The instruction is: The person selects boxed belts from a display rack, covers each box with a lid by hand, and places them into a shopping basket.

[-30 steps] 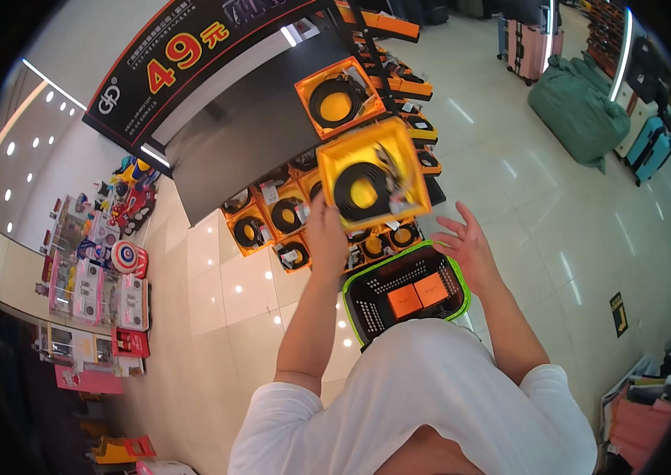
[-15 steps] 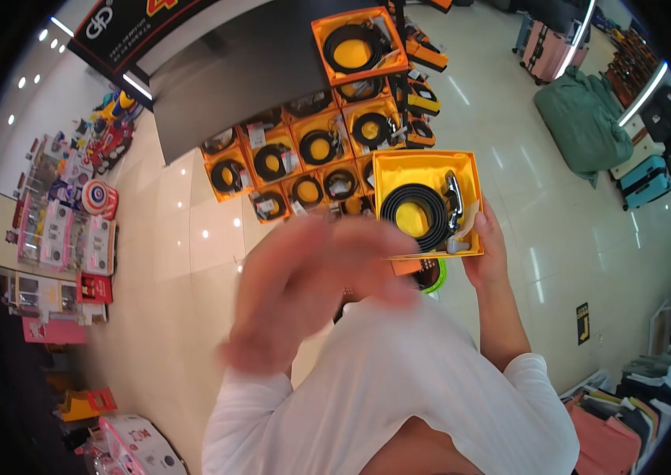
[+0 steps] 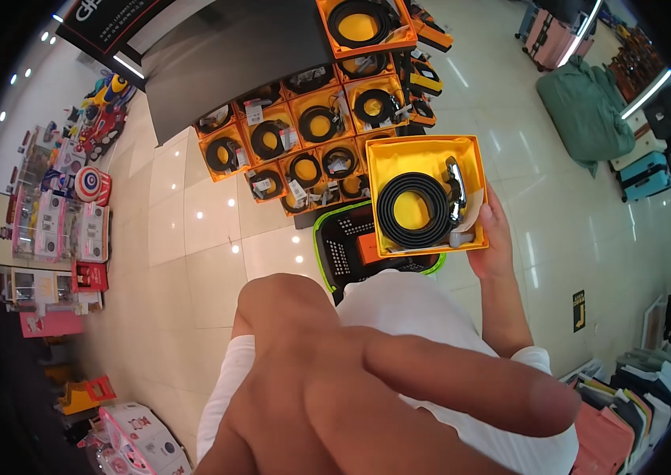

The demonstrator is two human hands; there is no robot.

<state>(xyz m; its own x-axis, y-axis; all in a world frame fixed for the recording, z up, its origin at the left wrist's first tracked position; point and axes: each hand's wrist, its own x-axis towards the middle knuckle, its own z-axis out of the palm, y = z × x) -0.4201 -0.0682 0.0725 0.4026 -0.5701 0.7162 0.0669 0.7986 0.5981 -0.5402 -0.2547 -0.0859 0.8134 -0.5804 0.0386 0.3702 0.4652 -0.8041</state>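
My right hand [image 3: 494,237] grips the right side of an open yellow-orange belt box [image 3: 426,150], its fingers partly hidden behind the box. Inside, a coiled black belt [image 3: 390,207] lies on yellow lining, its silver buckle on the right. My left hand [image 3: 327,388] is raised very close to the camera, back towards me. One finger stretches out to the right and others run off the bottom edge; nothing shows in it. Below the box stands a black shopping basket [image 3: 335,245] with a green rim, holding an orange box [image 3: 368,248].
A display of boxed belts [image 3: 315,127] stands ahead, beside a dark panel [image 3: 232,63]. Toys [image 3: 54,229] line the left side. On the right are a green-covered bundle [image 3: 585,115], a blue suitcase [image 3: 646,178] and folded clothes [image 3: 644,388].
My left hand has come up much closer to the camera and uncovered the basket. The belt box in my right hand has shifted slightly up and left.
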